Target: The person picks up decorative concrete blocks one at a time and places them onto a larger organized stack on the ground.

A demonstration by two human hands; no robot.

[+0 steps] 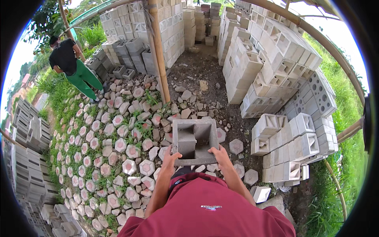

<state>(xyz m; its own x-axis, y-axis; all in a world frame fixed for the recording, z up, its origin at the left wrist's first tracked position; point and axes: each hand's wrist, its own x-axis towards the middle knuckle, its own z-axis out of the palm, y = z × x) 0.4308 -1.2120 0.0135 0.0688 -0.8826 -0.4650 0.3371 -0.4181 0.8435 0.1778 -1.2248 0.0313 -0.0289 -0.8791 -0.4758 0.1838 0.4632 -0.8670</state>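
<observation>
Holding the hollow grey block (195, 139) in front of our waist, cells facing up, we have both hands on its near side: the left grip (170, 160) at one corner, the right grip (220, 157) at the other, each closed with the thumb over the edge — the fingers are mostly hidden, so we cannot tell how deep they wrap. With the load caught only at its near end, the far end could tip down, so we would do best to draw it close, elbows tucked, pressing inward evenly. Footing matters as much — the hexagonal pavers (147, 167) look uneven, so any step should be short and flat, giving the bamboo post (158, 51) and the pale stacked blocks (241, 75) room.
</observation>
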